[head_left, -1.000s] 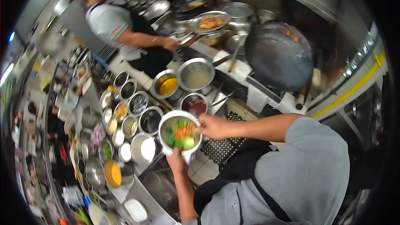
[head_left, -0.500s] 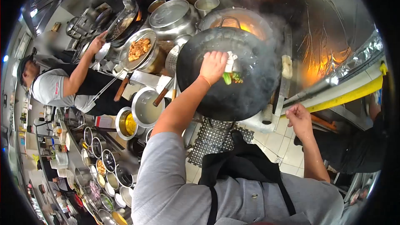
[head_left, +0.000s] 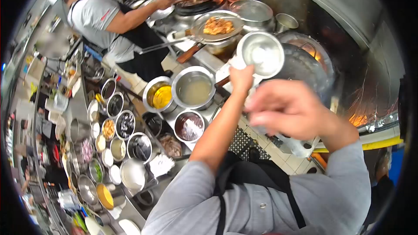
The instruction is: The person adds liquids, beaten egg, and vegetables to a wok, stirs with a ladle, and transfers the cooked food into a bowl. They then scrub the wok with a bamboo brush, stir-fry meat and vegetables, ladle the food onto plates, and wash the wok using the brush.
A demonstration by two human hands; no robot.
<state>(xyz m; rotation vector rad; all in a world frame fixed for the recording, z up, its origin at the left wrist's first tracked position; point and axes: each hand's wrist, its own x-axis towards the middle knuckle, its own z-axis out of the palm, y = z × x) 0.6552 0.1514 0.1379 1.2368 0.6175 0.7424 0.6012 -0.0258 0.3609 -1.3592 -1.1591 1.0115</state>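
Note:
My left hand [head_left: 242,79] is closed on the lower left edge of a round metal bowl [head_left: 263,52], with something white, perhaps a cloth, beside the fingers. The bowl's inside is bright and blurred. Behind it sits the large dark wok [head_left: 311,67], partly hidden by the bowl and my right hand; smoke hangs over it. Close to the camera, my right hand [head_left: 285,109] is smeared by motion. Its thumb and fingers are apart, and I see nothing in them.
To the left stand a pot of cloudy liquid [head_left: 194,88], a pot of yellow liquid [head_left: 159,97] and several ingredient containers. Browned food lies in a strainer [head_left: 217,28]. A co-worker [head_left: 104,21] works at another wok. Flames [head_left: 320,54] burn behind my wok.
My view has swung left. My left hand has moved from above the wok to its left side and now holds a metal bowl. My right hand has risen from the right towards the middle.

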